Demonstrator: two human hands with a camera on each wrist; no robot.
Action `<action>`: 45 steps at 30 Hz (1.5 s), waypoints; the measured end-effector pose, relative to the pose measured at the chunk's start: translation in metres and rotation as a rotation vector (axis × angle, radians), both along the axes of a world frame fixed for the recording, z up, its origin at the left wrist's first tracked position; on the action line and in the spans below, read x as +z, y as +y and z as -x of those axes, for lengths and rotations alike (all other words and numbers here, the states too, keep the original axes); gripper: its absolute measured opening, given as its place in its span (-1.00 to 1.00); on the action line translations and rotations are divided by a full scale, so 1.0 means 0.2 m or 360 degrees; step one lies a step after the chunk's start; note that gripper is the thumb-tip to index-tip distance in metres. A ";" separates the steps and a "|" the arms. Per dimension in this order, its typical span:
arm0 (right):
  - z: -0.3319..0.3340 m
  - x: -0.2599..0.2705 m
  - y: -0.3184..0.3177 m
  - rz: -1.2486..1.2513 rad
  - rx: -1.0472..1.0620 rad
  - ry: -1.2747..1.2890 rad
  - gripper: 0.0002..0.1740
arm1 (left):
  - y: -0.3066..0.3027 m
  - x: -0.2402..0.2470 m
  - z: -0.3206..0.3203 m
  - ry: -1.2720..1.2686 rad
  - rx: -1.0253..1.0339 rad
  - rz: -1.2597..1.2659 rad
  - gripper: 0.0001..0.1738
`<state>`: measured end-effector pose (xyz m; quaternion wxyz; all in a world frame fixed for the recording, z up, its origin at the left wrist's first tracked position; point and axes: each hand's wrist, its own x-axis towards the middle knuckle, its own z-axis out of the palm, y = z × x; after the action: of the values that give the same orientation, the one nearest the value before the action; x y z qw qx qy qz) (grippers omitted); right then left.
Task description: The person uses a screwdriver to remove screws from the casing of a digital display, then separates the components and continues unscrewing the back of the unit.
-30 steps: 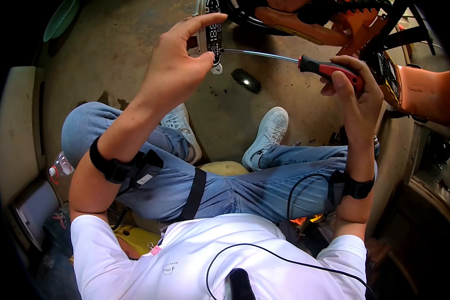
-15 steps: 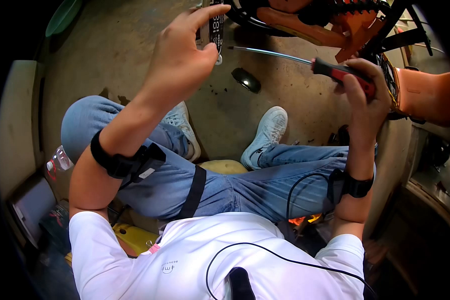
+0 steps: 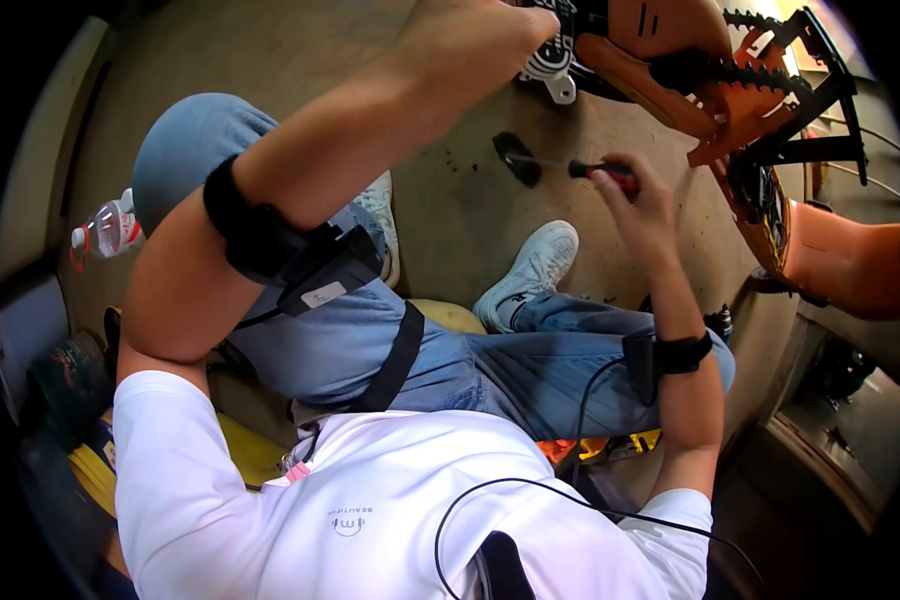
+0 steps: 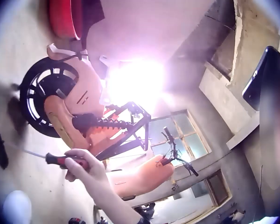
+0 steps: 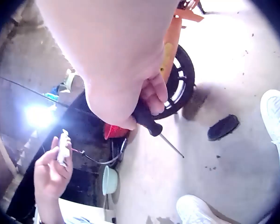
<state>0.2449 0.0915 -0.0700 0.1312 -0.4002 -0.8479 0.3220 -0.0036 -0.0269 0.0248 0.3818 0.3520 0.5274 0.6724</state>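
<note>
My left hand (image 3: 490, 40) is at the top of the head view, gripping a digital display panel (image 3: 562, 88) with a pale metal tab. From the side, the right wrist view shows the panel (image 5: 63, 148) between the thumb and fingers, a thin cable trailing from it. Lower and to the right, my right hand (image 3: 642, 205) holds a screwdriver (image 3: 610, 177) by its red and black handle. The shaft (image 5: 172, 145) points away from the hand, over the floor and apart from the panel. In the left wrist view, the right hand (image 4: 93, 179) has its fingers curled round the handle.
An orange vehicle body (image 3: 660, 40) with black springs and a wheel (image 4: 44, 93) stands beyond the right hand. On the floor lies a dark oval object (image 3: 517, 160), near a white shoe (image 3: 535, 270). A plastic bottle (image 3: 110, 228) is by the left knee.
The left hand has moved forward and right with the display panel, toward the orange vehicle. The right hand has drawn back left and down with the screwdriver, whose tip has moved away from the panel.
</note>
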 end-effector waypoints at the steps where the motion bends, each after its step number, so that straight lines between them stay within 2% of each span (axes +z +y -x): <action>1: -0.01 -0.05 -0.01 -0.0018 0.0013 0.0005 -0.69 | 0.01 0.00 0.01 -0.0217 -0.0098 0.0017 -0.47; 4: 0.03 -0.07 -0.06 0.0043 0.0086 -0.0233 -0.66 | 0.01 -0.03 0.02 -0.0382 -0.0092 -0.0158 -0.37; 6: 0.02 -0.12 -0.07 0.0068 0.0071 -0.0246 -0.65 | 0.04 -0.09 0.04 -0.0311 -0.0106 -0.0310 -0.32; 8: 0.03 -0.13 -0.08 0.0068 0.0034 -0.0262 -0.62 | 0.01 -0.07 0.03 -0.0439 -0.0159 -0.0295 -0.29; 10: 0.03 -0.14 -0.06 0.0084 -0.0006 -0.0271 -0.60 | -0.01 0.01 0.02 -0.0446 -0.0076 -0.0190 -0.28; 13: 0.04 -0.19 0.01 0.0221 -0.0126 0.0015 -0.53 | -0.02 0.02 0.02 -0.0395 0.0016 -0.0011 -0.31; 15: 0.07 -0.21 0.11 0.0342 -0.0210 0.0148 -0.56 | 0.02 -0.04 0.02 -0.0582 0.0171 -0.0402 -0.39; 17: 0.10 -0.21 0.20 0.0551 -0.0447 0.0312 -0.61 | 0.01 -0.04 0.04 -0.0628 0.0134 -0.0337 -0.41; 18: 0.12 -0.22 0.25 0.0559 -0.0449 0.0313 -0.61 | 0.00 -0.02 0.05 -0.0682 0.0103 -0.0261 -0.43; 20: 0.15 -0.27 0.35 0.0488 -0.0523 0.0706 -0.68 | -0.02 0.01 0.05 -0.0667 0.0146 -0.0236 -0.44; 22: 0.21 -0.26 0.37 0.0537 -0.0539 0.0831 -0.69 | -0.06 0.06 0.05 -0.0638 0.0257 -0.0231 -0.45; 24: 0.26 -0.26 0.38 0.0581 -0.0551 0.0966 -0.69 | -0.05 0.03 0.08 -0.0648 0.0235 -0.0204 -0.46; 26: 0.29 -0.29 0.39 0.0286 -0.0349 0.0468 -0.70 | -0.04 0.00 0.10 -0.0546 0.0224 -0.0383 -0.46; 27: 0.30 -0.35 0.40 0.0079 -0.0320 0.0146 -0.69 | -0.04 0.01 0.11 -0.0551 0.0219 -0.0350 -0.47; 28: 0.30 -0.41 0.41 0.0101 -0.0320 0.0144 -0.69 | -0.03 0.00 0.12 -0.0548 0.0224 -0.0329 -0.47; 30: 0.29 -0.55 0.42 -0.0206 -0.0127 -0.0278 -0.68 | 0.01 -0.03 0.13 -0.0680 0.0240 -0.0185 -0.53; 31: 0.27 -0.64 0.46 -0.0132 -0.0110 -0.0453 -0.73 | 0.02 -0.02 0.14 -0.0708 0.0213 -0.0171 -0.66; 34: 0.21 -0.86 0.48 0.0018 -0.0039 -0.0652 -0.77 | 0.03 -0.01 0.15 -0.0845 0.0122 -0.0115 -0.75; 36: 0.17 -0.96 0.48 0.0066 -0.0047 -0.0653 -0.77 | 0.05 -0.03 0.17 -0.0786 0.0069 -0.0065 -0.79; 38: 0.15 -1.05 0.49 0.0082 0.0029 -0.0915 -0.70 | 0.06 0.06 0.16 -0.1092 -0.0023 0.0039 -0.78; 39: 0.17 -1.06 0.48 0.0114 0.0026 -0.0912 -0.70 | 0.09 0.07 0.15 -0.1090 0.0029 0.0121 -0.77; 40: 0.18 -1.08 0.48 0.0157 0.0078 -0.0948 -0.64 | 0.11 0.08 0.15 -0.1091 0.0022 0.0155 -0.77; 42: 0.19 -1.08 0.47 0.0224 0.0114 -0.0993 -0.58 | 0.15 0.09 0.13 -0.1072 0.0357 0.0644 -0.70; 43: 0.21 -1.08 0.45 0.0191 0.0167 -0.0971 -0.53 | 0.16 0.10 0.12 -0.0930 0.0200 0.0554 -0.62; 44: 0.23 -1.07 0.43 0.0156 0.0221 -0.0947 -0.47 | 0.17 0.09 0.12 -0.0935 0.0193 0.0574 -0.62; 45: 0.26 -1.03 0.40 0.0222 0.0239 -0.1045 -0.33 | 0.19 0.09 0.11 -0.1010 0.0209 0.0554 -0.61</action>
<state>0.1932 0.1706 -0.2764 -0.2003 -0.4270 -0.8479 0.2421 -0.0264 0.0110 0.0433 0.5365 0.0211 0.5108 0.6714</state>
